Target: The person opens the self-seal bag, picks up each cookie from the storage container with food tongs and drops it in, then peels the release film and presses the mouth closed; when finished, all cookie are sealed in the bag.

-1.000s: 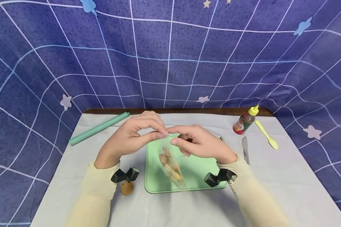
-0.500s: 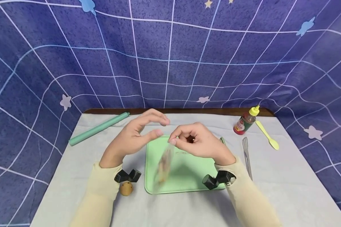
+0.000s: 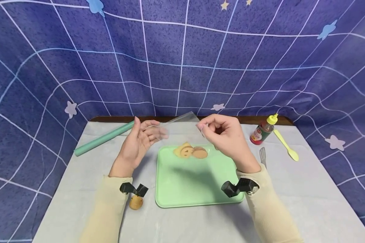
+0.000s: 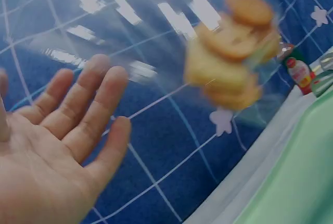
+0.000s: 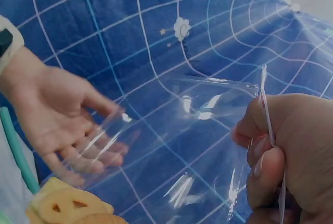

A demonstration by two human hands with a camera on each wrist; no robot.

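My right hand (image 3: 228,138) pinches the edge of a clear plastic bag (image 5: 203,140) between thumb and index finger. Several cookies (image 3: 187,151), one with face-like cut-outs, lie bunched inside the bag and appear over the far part of the green tray (image 3: 185,192). The left hand (image 3: 140,141) has its palm turned up and its fingers extended. In the head view its fingertips overlap the bag's left edge, and the film shows in front of them in the right wrist view. The cookies (image 4: 229,52) look blurred in the left wrist view.
A teal roll (image 3: 106,137) lies at the back left. At the right are a red sauce bottle (image 3: 260,131) with a yellow cap, a yellow spoon (image 3: 287,146) and a slotted metal utensil (image 3: 263,157). A small brown ball-shaped thing (image 3: 136,202) sits by the left sleeve.
The left hand has left the bag's top and turned palm up. The bag has swung from hanging down to spread out between the hands, and the right hand has risen slightly, still pinching it.
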